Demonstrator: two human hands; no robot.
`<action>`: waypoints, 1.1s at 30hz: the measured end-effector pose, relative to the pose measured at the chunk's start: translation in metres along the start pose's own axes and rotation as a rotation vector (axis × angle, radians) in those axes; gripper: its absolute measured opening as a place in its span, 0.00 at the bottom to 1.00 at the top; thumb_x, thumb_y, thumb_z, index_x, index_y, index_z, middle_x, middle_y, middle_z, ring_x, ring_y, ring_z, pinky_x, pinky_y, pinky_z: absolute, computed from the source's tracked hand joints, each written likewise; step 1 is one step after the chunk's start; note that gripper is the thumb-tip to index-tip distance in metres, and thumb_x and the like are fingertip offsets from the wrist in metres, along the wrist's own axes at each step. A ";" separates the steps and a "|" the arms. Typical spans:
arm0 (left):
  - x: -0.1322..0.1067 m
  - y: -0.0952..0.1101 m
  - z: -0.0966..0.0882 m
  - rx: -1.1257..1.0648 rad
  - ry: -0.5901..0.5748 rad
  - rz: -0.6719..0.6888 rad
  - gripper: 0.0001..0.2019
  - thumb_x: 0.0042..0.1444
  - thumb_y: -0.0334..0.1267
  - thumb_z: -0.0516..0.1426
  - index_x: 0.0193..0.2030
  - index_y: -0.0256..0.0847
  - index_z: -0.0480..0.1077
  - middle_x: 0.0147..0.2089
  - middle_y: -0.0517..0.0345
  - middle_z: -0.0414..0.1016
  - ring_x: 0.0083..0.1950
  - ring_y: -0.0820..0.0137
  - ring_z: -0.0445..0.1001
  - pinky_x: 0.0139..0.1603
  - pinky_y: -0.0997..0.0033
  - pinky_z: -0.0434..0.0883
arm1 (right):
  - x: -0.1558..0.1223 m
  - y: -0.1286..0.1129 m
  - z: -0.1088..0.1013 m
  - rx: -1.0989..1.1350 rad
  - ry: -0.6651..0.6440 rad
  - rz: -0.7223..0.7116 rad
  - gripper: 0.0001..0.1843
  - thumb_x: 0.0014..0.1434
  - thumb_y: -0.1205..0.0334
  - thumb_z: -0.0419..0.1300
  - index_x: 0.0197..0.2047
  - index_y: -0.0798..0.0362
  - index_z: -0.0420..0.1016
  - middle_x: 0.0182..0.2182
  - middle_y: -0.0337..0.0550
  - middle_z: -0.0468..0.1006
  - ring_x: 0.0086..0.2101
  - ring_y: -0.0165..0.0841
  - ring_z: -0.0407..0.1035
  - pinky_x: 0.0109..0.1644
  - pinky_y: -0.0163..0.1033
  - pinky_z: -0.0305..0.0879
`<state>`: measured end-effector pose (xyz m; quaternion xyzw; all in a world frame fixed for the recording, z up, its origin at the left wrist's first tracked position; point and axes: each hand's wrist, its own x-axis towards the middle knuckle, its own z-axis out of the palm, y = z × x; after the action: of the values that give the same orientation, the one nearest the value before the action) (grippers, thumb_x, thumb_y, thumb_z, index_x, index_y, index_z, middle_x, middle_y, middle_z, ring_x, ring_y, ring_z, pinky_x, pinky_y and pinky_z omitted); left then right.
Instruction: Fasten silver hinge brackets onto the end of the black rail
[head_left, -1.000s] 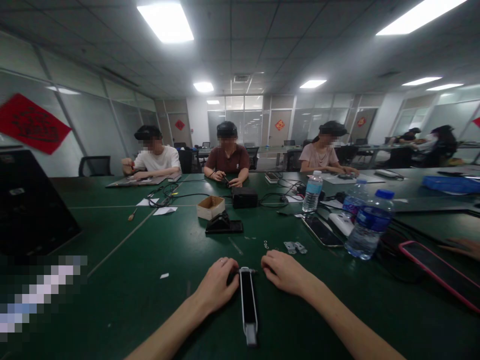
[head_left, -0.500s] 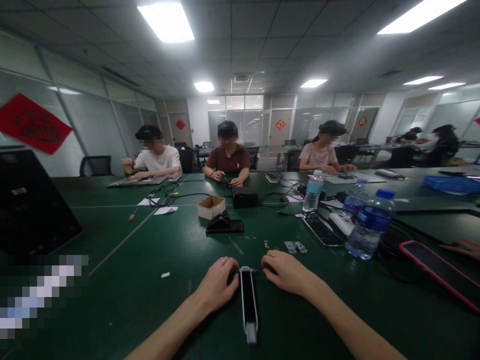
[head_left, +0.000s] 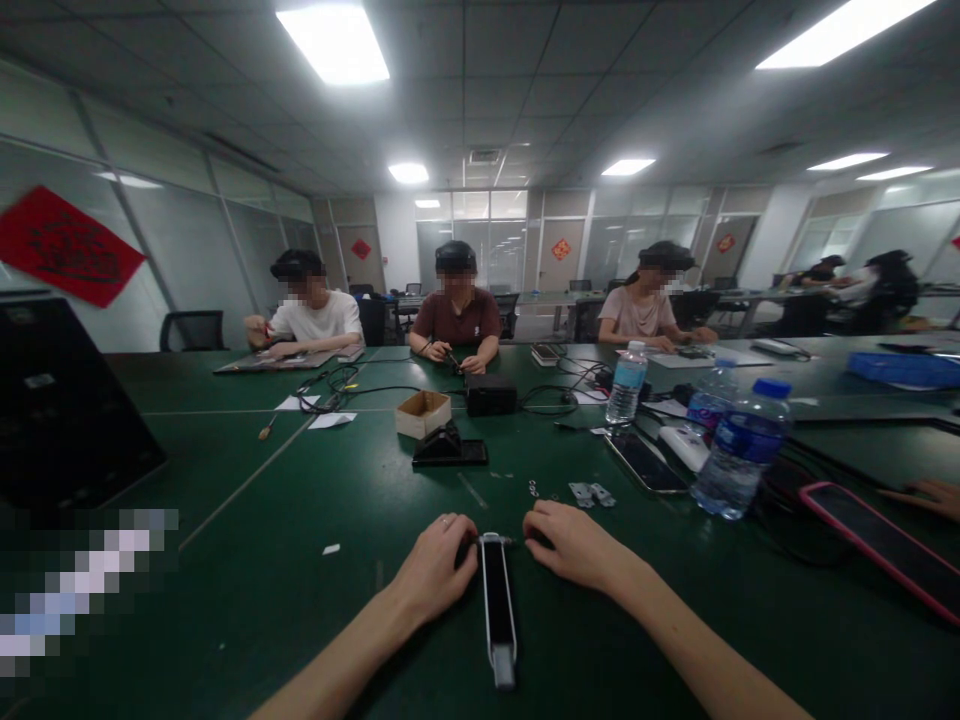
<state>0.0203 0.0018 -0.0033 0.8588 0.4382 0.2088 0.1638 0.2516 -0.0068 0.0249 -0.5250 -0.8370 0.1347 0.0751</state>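
Hands, left (head_left: 435, 572) and right (head_left: 574, 547), flank a slim black-and-silver screwdriver (head_left: 495, 610).

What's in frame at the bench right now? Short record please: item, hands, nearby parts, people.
item: black-and-silver elongated tool, lying on the green bench, exact type unclear
left hand: curled at the tool's far end, grip unclear
right hand: fingers at that end, opposite side, grip unclear
nearby: small metal hinges, small metal rings, smartphone, water bottle
beyond: cardboard box, black stand
people: co-worker seated across the bench, working with both hands
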 end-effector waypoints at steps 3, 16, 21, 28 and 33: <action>0.000 0.001 -0.001 0.005 -0.012 -0.013 0.06 0.61 0.33 0.50 0.41 0.40 0.67 0.41 0.54 0.71 0.42 0.64 0.70 0.44 0.65 0.69 | 0.000 -0.001 -0.001 0.003 0.001 0.006 0.10 0.61 0.63 0.53 0.41 0.53 0.73 0.41 0.45 0.73 0.41 0.36 0.68 0.45 0.40 0.65; 0.000 0.002 -0.003 -0.015 -0.019 -0.023 0.06 0.61 0.33 0.50 0.41 0.39 0.67 0.41 0.53 0.71 0.42 0.65 0.70 0.43 0.66 0.69 | 0.001 0.000 0.001 -0.003 0.003 -0.001 0.09 0.61 0.62 0.53 0.41 0.53 0.73 0.40 0.45 0.73 0.41 0.36 0.69 0.44 0.40 0.65; 0.000 0.002 0.000 -0.006 0.009 -0.024 0.05 0.60 0.33 0.51 0.40 0.40 0.67 0.41 0.54 0.71 0.43 0.64 0.70 0.45 0.66 0.69 | 0.001 0.002 0.002 -0.017 0.018 -0.027 0.09 0.60 0.62 0.53 0.40 0.53 0.73 0.40 0.46 0.73 0.40 0.37 0.69 0.43 0.40 0.65; 0.000 0.003 -0.003 -0.010 -0.026 -0.018 0.06 0.62 0.35 0.52 0.42 0.40 0.68 0.43 0.54 0.72 0.44 0.64 0.71 0.45 0.66 0.69 | 0.001 0.002 0.002 0.005 0.010 -0.009 0.10 0.61 0.63 0.52 0.40 0.53 0.74 0.40 0.45 0.73 0.40 0.36 0.69 0.44 0.39 0.65; 0.001 0.008 -0.007 -0.010 -0.043 -0.030 0.05 0.61 0.33 0.52 0.42 0.40 0.68 0.43 0.54 0.72 0.44 0.64 0.71 0.45 0.66 0.69 | 0.002 0.004 0.004 0.000 0.014 -0.020 0.10 0.61 0.63 0.52 0.40 0.53 0.73 0.40 0.45 0.73 0.40 0.36 0.69 0.45 0.40 0.65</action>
<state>0.0224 -0.0014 0.0064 0.8556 0.4465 0.1898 0.1805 0.2531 -0.0041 0.0202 -0.5175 -0.8416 0.1306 0.0823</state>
